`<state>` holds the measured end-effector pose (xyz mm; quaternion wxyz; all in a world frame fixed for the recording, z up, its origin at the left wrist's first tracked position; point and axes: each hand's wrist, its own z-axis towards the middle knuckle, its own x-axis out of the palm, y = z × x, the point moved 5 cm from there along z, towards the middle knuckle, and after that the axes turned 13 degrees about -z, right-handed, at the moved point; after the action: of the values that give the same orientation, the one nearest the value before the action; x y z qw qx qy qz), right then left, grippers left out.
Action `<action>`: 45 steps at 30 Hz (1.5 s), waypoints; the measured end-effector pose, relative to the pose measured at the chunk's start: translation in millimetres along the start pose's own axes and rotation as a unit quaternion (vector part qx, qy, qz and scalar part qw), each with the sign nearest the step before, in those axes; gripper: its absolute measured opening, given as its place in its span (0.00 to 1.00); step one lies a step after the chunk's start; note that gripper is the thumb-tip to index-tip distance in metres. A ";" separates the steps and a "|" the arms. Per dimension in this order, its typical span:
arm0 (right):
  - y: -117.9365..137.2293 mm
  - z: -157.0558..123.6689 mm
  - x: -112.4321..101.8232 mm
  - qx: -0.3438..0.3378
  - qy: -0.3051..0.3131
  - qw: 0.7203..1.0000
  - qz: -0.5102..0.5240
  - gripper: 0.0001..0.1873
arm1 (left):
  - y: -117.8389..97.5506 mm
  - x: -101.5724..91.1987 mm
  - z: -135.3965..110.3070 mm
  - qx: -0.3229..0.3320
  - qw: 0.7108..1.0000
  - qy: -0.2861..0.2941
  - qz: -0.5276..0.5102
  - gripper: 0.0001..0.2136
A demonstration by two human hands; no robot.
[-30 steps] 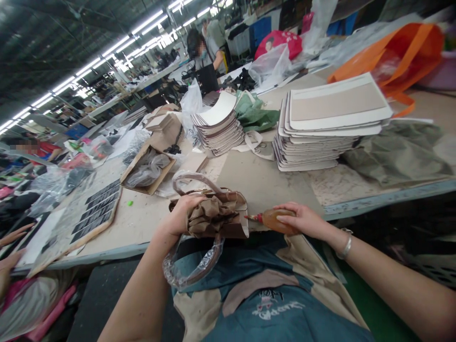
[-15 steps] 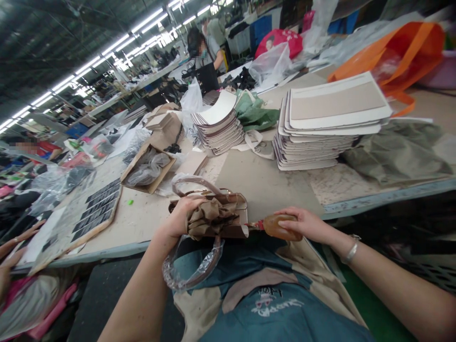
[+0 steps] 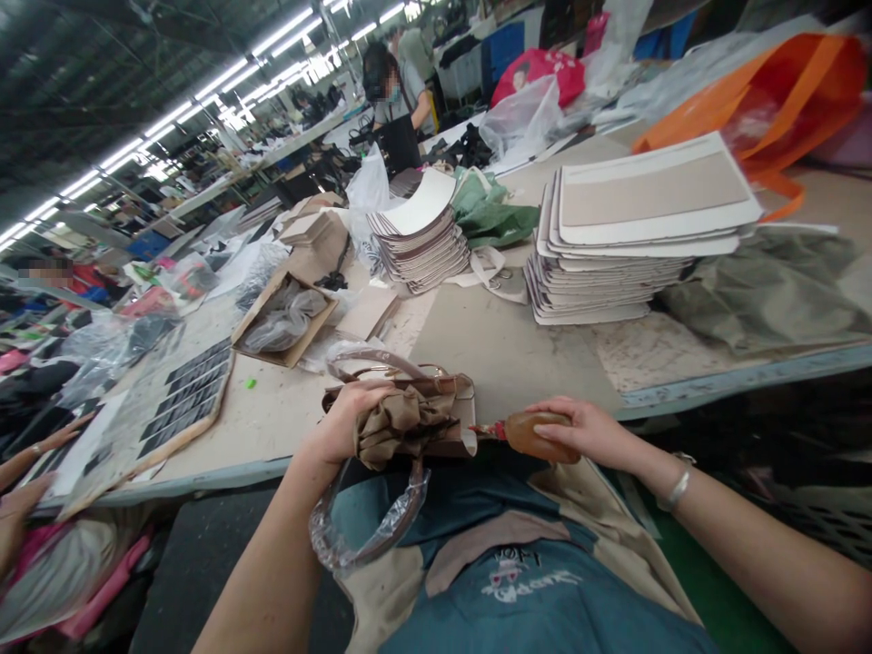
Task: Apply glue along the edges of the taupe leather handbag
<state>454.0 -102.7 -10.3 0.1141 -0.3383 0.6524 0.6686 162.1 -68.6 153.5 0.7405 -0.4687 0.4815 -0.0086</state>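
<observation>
At the table's front edge, my left hand is closed on a handbag and its bunched brown lining. One plastic-wrapped handle hangs down over my apron, while the other handle rests on the table side. My right hand grips an amber squeeze bottle, lying sideways with its red nozzle pointed left. The nozzle tip is at or very near the bag's open right edge; whether it touches I cannot tell. My left fingertips are partly hidden by the fabric.
Behind the bag stand a stack of curved panels and a taller stack of flat panels. A cardboard box holds plastic-wrapped pieces. Green cloth and an orange bag lie farther back. Another person's hands are at far left.
The bottle's nozzle has shifted slightly along the bag's right edge. My left hand keeps its hold on the bag, and the whole view has moved a little.
</observation>
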 end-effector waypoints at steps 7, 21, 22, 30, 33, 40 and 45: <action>-2.5 12.3 -3.5 0.036 -0.046 0.998 -0.001 0.22 | 1.8 4.4 -12.3 0.013 1.000 -0.003 0.012 0.10; 4.9 -22.2 4.3 0.017 0.044 0.999 0.027 0.21 | -3.7 12.3 -20.9 0.017 0.999 0.004 0.033 0.09; 6.0 -22.8 5.9 0.006 0.037 0.999 0.017 0.20 | -3.8 12.5 -20.8 0.015 0.999 0.006 0.034 0.08; 21.7 -29.5 -2.6 -0.067 -0.085 0.992 -0.063 0.16 | -8.3 13.4 -20.8 0.032 0.999 0.008 0.033 0.10; 24.8 -32.0 -0.1 -0.082 -0.054 0.993 -0.058 0.15 | -9.8 13.4 -21.2 0.026 0.999 -0.001 0.041 0.09; 20.9 -30.5 4.4 -0.109 -0.073 0.988 -0.079 0.15 | -9.3 11.8 -21.1 0.006 0.998 -0.006 0.061 0.14; 21.3 -33.4 -1.1 -0.118 -0.098 0.984 -0.088 0.15 | -6.2 11.4 -22.2 0.005 0.998 -0.008 0.063 0.16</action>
<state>452.3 -136.7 10.0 0.1954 -0.3388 0.5223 0.7578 155.0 -92.6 147.6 0.7459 -0.4340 0.5038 0.0394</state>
